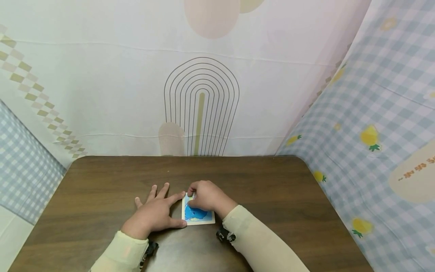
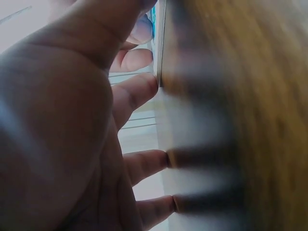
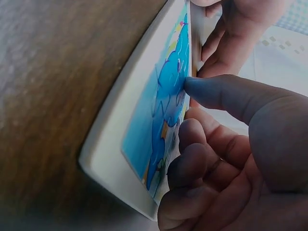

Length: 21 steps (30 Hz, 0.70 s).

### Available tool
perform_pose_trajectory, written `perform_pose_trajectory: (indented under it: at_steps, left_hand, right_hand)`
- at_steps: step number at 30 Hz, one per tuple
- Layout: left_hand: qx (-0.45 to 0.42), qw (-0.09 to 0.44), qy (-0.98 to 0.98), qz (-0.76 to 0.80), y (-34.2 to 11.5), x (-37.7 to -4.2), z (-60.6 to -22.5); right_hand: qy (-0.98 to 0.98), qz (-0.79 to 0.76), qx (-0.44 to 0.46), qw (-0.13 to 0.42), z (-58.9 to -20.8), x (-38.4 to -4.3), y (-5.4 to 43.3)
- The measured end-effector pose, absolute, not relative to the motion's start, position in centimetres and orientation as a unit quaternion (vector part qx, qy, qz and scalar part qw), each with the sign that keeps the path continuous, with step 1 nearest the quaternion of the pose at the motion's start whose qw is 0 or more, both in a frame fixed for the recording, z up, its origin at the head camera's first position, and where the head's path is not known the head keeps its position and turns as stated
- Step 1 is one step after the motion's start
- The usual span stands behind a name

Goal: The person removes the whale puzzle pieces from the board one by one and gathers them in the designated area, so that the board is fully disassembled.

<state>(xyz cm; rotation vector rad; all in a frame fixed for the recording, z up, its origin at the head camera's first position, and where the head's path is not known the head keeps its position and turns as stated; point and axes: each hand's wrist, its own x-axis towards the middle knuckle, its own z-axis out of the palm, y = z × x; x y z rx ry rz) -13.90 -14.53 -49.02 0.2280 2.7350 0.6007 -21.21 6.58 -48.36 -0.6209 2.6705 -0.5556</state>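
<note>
A small square picture puzzle, with a pale border and a blue cartoon animal, lies flat on the brown table. My left hand spreads its fingers at its left side. The index fingertip and thumb meet the two left corners, while the other fingertips rest on the wood. Over the puzzle, my right hand bends its fingers. In the right wrist view its thumb touches the blue picture, where thin jigsaw lines show. The index finger curls to the far part; I cannot tell whether a piece is pinched between them.
The brown table ends at a rounded back edge. Behind it hangs a white cloth with arch patterns. Blue checked cloth with yellow fruit prints slopes along the right side. Each wrist wears a small black camera.
</note>
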Motion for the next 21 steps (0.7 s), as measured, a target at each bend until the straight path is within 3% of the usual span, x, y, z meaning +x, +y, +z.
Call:
perform_pose_trajectory:
  at_steps: [14,21]
  left_hand:
    - [0.086,0.163,0.962,0.202,-14.6,-13.9,-49.0]
    - [0.089,0.16,0.962,0.201,-14.5,-13.8,-48.9]
  right_hand:
    - [0.941,-0.198,-0.212,0.173,-48.1,-21.1,6.6]
    - [0.934,-0.205,-0.199,0.213,-47.4,-21.5,6.2]
